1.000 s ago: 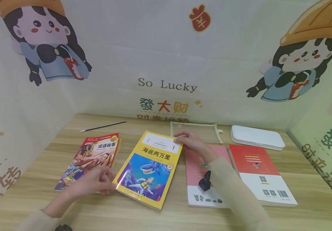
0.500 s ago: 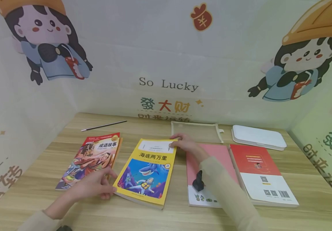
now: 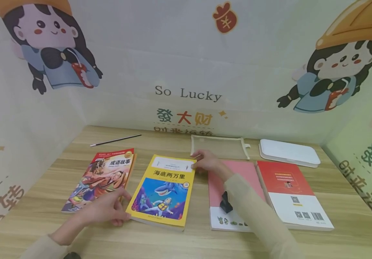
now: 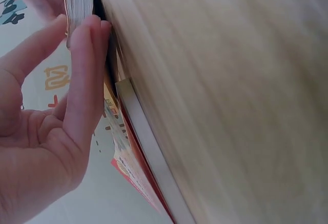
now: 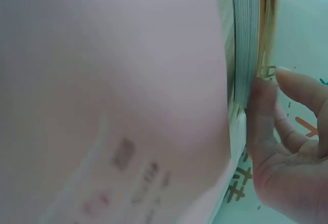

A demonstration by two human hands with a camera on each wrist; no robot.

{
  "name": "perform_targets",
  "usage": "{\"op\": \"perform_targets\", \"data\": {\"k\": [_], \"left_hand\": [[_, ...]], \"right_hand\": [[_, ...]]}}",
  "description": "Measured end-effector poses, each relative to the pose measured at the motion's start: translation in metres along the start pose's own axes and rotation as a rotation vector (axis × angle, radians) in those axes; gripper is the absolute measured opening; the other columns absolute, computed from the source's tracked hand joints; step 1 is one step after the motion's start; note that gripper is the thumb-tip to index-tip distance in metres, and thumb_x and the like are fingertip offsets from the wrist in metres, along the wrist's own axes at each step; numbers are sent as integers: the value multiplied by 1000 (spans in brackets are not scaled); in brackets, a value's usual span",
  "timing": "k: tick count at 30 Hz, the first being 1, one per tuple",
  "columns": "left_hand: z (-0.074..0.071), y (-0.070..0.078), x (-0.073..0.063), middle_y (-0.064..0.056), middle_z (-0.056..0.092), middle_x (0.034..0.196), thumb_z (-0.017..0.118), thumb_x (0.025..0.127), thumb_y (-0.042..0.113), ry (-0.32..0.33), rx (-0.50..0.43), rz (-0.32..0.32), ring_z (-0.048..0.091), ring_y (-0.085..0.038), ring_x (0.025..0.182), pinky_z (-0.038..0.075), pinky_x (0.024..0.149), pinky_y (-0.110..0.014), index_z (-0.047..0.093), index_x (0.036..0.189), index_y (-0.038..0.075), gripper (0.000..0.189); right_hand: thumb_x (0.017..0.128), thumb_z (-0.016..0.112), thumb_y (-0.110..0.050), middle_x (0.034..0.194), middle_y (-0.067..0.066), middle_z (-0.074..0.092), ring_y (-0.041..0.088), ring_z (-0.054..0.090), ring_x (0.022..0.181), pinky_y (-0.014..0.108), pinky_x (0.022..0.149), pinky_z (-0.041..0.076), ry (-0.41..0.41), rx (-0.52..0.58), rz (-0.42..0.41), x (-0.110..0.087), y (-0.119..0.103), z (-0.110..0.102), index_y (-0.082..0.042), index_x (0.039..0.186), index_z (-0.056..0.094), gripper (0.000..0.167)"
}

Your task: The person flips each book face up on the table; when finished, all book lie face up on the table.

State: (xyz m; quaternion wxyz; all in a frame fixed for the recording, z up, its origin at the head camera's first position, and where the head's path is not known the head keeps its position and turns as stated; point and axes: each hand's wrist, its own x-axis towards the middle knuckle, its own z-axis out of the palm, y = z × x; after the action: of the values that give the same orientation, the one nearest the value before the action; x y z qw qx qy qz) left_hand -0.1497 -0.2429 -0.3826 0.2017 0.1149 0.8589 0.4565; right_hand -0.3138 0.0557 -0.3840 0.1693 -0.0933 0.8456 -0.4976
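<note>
A yellow paperback book with a shark and diver on its cover lies close over the wooden table in the head view. My left hand pinches its lower left corner; the left wrist view has the page block between the thumb side and the longer fingers. At the upper right corner, my right hand holds the book with thumb and fingertips, which sit at the edge of its pages in the right wrist view. Partly behind my left hand is a colourful storybook.
Under my right forearm lies a pink book, beside a red and white book. Along the back are a pencil, a mesh zip pouch and a white case. A printed cloth backdrop encloses the table.
The yellow book has come down flatter, and its top has shifted left and towards me. My right hand moved left with it; my left hand stayed almost in place.
</note>
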Motion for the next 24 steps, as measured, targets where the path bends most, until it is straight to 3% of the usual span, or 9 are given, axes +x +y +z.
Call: {"op": "perform_targets", "data": {"k": [9, 15, 24], "left_hand": [[3, 3, -1, -8, 60, 66, 71, 73, 15, -50, -13, 4, 58, -24, 57, 50, 50, -33, 39, 116, -3, 57], [5, 7, -1, -10, 60, 65, 70, 75, 13, -86, -36, 6, 59, -26, 55, 51, 49, -34, 37, 115, -5, 55], [6, 8, 0, -12, 59, 66, 67, 76, 5, -77, -93, -20, 60, -27, 57, 52, 51, -35, 34, 117, -9, 54]], "right_hand": [[73, 70, -4, 79, 11, 56, 17, 55, 60, 27, 55, 52, -73, -130, 21, -9, -1, 4, 2, 114, 46, 47], [73, 68, 1, 86, 14, 57, 19, 58, 65, 28, 58, 52, -63, -79, 48, -2, -5, 10, 2, 119, 45, 51], [74, 67, 0, 91, 14, 55, 21, 59, 69, 27, 60, 52, -32, -87, 78, 7, -8, 15, 0, 120, 46, 51]]}}
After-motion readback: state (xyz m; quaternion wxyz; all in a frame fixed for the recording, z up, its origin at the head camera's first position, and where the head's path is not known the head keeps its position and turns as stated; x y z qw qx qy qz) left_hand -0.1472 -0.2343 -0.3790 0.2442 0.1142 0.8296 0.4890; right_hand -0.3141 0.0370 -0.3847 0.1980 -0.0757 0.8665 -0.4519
